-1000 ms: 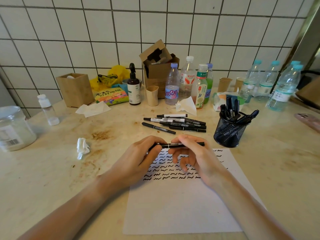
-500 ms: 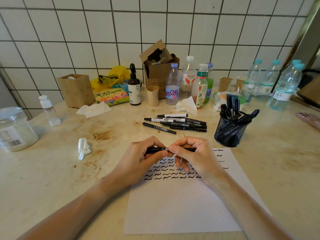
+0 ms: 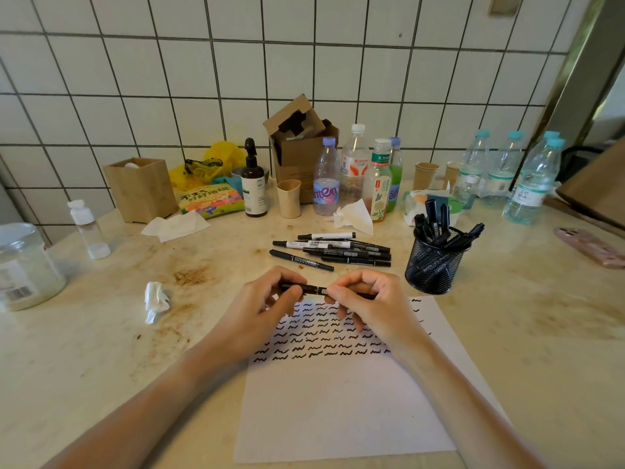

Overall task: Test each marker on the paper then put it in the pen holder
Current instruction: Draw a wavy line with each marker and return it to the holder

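A black marker (image 3: 313, 288) lies level between both hands, just above the top edge of the white paper (image 3: 338, 401). My left hand (image 3: 263, 302) pinches its left end, and my right hand (image 3: 368, 299) pinches its right part with curled fingers. The paper carries several rows of black squiggles under my hands. Behind them, several loose markers (image 3: 338, 250) lie in a pile on the counter. The black mesh pen holder (image 3: 434, 262) stands to the right of my hands, with several markers standing in it.
Bottles (image 3: 355, 174), paper cups, a cardboard box (image 3: 297, 147) and a wooden box (image 3: 142, 187) line the tiled wall. A crumpled tissue (image 3: 155, 301) lies left of my hands, a jar (image 3: 23, 265) at the far left, a phone (image 3: 592, 247) at the right.
The marker has slid leftwards through my hands; its right end, which stuck out past my right hand, is now mostly covered. Both hands stay over the top of the paper.
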